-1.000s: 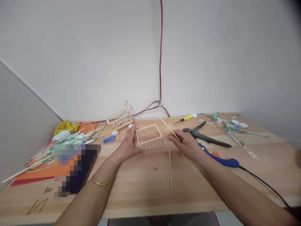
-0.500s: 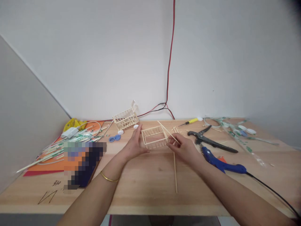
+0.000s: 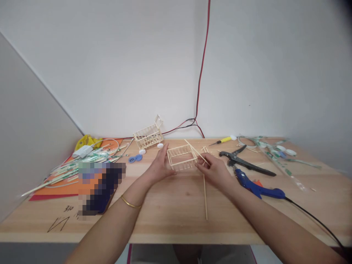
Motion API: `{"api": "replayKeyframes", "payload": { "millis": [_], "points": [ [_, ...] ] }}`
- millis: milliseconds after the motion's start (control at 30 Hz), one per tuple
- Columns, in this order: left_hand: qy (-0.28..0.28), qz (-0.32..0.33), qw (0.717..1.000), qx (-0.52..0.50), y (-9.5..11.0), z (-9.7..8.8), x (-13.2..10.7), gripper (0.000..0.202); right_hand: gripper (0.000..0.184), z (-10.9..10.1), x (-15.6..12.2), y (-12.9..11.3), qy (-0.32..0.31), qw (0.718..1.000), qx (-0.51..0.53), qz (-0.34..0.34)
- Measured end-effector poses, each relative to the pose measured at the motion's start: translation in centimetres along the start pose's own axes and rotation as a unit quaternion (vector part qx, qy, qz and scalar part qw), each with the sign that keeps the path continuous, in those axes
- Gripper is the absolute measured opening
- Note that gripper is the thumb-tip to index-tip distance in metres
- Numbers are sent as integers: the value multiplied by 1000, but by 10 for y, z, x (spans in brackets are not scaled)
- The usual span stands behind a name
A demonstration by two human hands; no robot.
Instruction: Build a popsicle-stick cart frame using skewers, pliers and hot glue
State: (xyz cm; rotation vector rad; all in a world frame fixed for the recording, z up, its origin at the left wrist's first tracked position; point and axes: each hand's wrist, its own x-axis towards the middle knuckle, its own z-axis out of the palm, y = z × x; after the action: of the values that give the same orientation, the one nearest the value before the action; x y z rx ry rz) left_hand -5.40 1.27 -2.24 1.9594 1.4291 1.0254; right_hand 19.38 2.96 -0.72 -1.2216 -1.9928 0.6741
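Note:
A small open box frame of thin wooden sticks (image 3: 183, 164) sits between my hands over the middle of the table. My left hand (image 3: 157, 168) is around its left end, with the fingers at the far side and the thumb along the near bottom edge. At the right end, my right hand (image 3: 216, 170) pinches a loose thin stick (image 3: 192, 147), which slants up and left across that corner of the frame. Its fingertips are also close against the frame's corner. Below the right hand, a longer stick (image 3: 205, 200) lies on the table.
Behind stands a stick-built cart (image 3: 148, 136) with white caps; blue caps (image 3: 135, 158) lie nearby. Pruning shears (image 3: 247, 163), a blue glue gun (image 3: 260, 189) and a yellow-handled tool (image 3: 225, 140) are on the right. Packaged sticks (image 3: 93, 157) and a pixelated dark object (image 3: 106, 190) are on the left.
The view has shifted slightly. Both hands, the stick frame and the slanted stick keep nearly the same arrangement.

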Motion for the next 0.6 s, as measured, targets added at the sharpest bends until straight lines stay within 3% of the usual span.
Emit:
{"api": "replayKeyframes", "payload": {
  "millis": [600],
  "points": [
    [7,-5,1000,-12,1,1,1,113,10,-2,1,0,5,1000,6,-16]
  ]
}}
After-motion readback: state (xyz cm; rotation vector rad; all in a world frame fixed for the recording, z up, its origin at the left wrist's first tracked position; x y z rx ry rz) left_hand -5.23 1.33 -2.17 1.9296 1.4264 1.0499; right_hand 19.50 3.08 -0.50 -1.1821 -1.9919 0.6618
